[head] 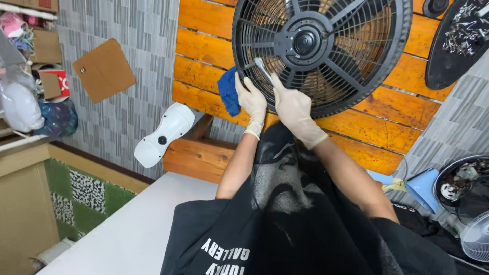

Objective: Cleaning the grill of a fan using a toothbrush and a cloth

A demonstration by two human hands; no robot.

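Black plastic fan grille (356, 56), round and ribbed, lying flat on an orange wooden bench (214, 48) with blades still enclosed behind the bars. Left hand (253, 102) in a pale latex glove, fingers curled and pressed against the lower rim, steadying the grille beside a crumpled blue cloth (227, 91). Right hand (294, 109), gloved alike, fingers pinched round a slim light-coloured tool (263, 69), possibly a brush or a screwdriver, hard to tell at this size, its tip poked between the bars near the rim. Grille seemingly still closed over the blades; work on it judged early to midway, with only one small stretch of rim under attention and most of the circle untouched. White moulded fan part (163, 135) set aside off the bench edge, a dark disc with small metal pieces (461, 38) at upper right, another fan (466, 186) at lower right.
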